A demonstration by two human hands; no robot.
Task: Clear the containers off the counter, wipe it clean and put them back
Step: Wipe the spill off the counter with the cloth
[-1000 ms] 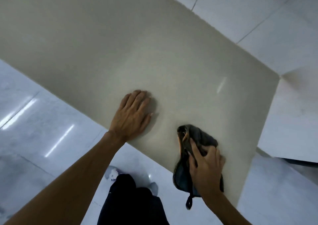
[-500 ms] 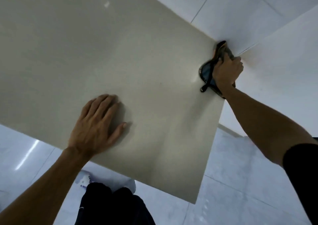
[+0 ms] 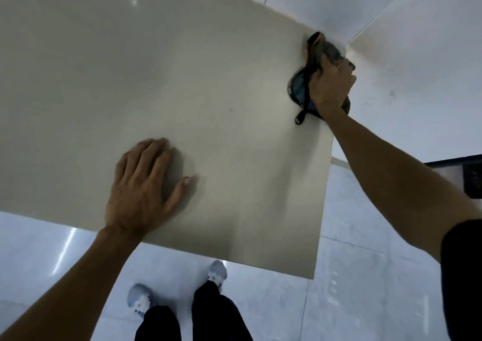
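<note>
Cloth (image 3: 300, 87) is sitting bunched at the desk's (image 3: 182, 66) far right corner, right hand (image 3: 330, 85) gripping it; left hand (image 3: 138, 184) is lying flat, fingers straight, near the front edge

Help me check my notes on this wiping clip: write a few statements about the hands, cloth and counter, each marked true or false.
1. The right hand grips a dark cloth. True.
2. The left hand also holds the cloth. False: it lies flat on the counter, apart from the cloth.
3. The cloth is at the counter's near edge. False: it is at the far right corner, by the wall.
4. The person's shoes show on the floor below. True.
</note>
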